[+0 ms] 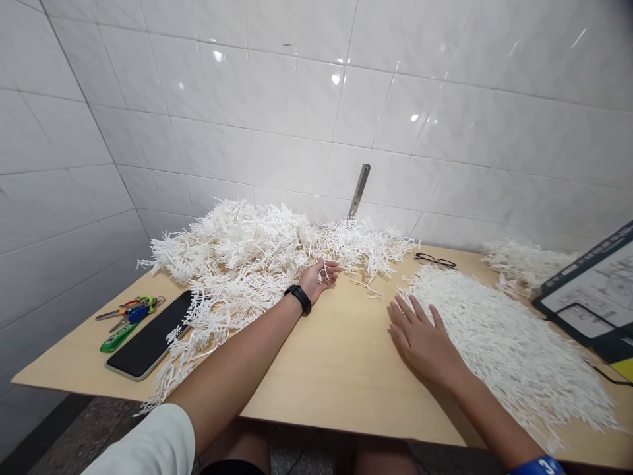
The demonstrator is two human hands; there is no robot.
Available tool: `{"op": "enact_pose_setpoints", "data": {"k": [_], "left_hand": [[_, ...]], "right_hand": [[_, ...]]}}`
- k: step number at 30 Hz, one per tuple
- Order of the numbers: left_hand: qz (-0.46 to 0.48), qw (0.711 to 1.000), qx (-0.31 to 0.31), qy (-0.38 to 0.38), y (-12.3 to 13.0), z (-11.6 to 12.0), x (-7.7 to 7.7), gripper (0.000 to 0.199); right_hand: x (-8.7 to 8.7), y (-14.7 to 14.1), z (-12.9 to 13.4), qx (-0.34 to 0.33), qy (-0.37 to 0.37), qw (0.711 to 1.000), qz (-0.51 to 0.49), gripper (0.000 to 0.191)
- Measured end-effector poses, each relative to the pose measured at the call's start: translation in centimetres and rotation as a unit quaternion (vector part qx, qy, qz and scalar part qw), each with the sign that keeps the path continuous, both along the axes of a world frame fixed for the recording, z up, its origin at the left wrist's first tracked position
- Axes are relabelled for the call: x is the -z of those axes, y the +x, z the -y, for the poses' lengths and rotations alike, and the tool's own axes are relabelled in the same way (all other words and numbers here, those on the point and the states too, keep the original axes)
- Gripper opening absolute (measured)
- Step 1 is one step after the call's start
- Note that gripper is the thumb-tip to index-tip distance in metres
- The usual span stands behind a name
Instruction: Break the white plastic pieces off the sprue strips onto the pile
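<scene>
My left hand (320, 280), with a black watch (298, 298) on its wrist, rests at the right edge of a big heap of white branching plastic sprigs (247, 244). Its fingers are loosely bent and apart, and thin white strands show about them; I see no firm grip. Palm down, my right hand (424, 340) lies with fingers spread at the left edge of a flat, dense pile of small loose white pieces (514, 349). Bare wooden table (341, 369) shows between both hands.
On the left lie a black phone (148, 340), partly under sprigs, and keys (133, 313) with a green tag (117, 338). Glasses (435, 261) sit behind the right pile. A dark printed board (593, 297) leans at far right, near another white heap (527, 264). A metal bar (360, 188) stands against the tiled wall.
</scene>
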State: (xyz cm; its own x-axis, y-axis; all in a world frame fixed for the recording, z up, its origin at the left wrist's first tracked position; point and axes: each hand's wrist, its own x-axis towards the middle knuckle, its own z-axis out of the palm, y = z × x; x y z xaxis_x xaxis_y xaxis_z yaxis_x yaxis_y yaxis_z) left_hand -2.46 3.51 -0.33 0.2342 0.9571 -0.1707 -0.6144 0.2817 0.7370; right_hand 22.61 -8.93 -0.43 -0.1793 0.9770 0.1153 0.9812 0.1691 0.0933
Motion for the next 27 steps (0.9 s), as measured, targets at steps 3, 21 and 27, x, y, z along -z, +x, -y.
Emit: {"op": "enact_pose_setpoints", "data": {"k": [3, 21, 27], "left_hand": [[-0.003, 1.000, 0.000, -0.001, 0.0, 0.1, 0.0, 0.039], [-0.035, 0.998, 0.019, 0.058, 0.2, 0.6, 0.1, 0.037], [-0.054, 0.991, 0.039, 0.117, 0.4, 0.7, 0.5, 0.036]], "right_hand": [[-0.4, -3.0, -0.8, -0.065, -0.030, 0.996, -0.051, 0.060], [-1.5, -9.4, -2.5, -0.047, -0.019, 0.963, -0.265, 0.045], [-0.9, -12.3, -7.3, -0.048, -0.012, 0.865, -0.499, 0.038]]}}
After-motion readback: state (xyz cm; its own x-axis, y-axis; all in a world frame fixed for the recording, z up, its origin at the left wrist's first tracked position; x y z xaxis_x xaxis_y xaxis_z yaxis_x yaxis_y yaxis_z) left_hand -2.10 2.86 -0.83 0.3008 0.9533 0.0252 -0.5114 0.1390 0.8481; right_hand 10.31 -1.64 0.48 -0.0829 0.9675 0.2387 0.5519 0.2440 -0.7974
